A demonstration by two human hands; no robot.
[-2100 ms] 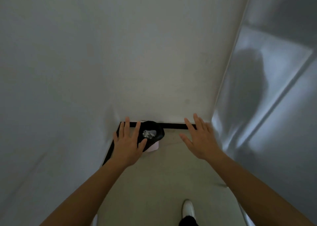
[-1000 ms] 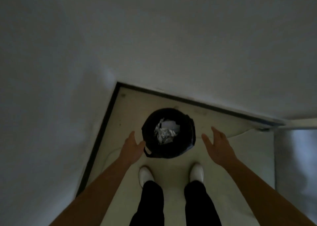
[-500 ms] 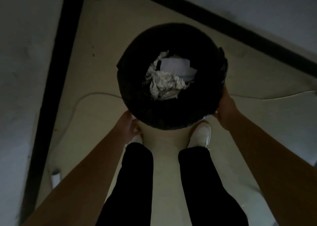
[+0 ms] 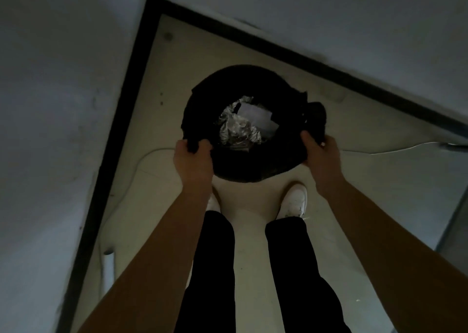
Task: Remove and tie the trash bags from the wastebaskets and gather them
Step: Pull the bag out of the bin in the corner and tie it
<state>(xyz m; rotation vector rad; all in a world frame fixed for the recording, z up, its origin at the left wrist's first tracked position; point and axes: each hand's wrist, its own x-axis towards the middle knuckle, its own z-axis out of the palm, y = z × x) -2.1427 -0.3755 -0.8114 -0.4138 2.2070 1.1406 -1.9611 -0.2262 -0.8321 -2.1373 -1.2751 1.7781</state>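
A black trash bag (image 4: 243, 163) lines a round wastebasket that stands on the floor in a room corner; the basket itself is hidden under the bag. Crumpled foil and white paper (image 4: 244, 122) lie inside. My left hand (image 4: 193, 159) pinches the bag's rim on the left side. My right hand (image 4: 323, 155) grips the rim on the right, just below a bunched flap of the bag (image 4: 315, 117).
White walls meet at the corner, edged by a black baseboard (image 4: 121, 120). A thin white cable (image 4: 141, 160) runs along the pale floor. My own legs in black trousers and white shoes (image 4: 293, 203) stand right behind the basket.
Both hands came up from under the basket's sides and closed on the bag's rim. The view pulled back slightly from the basket.
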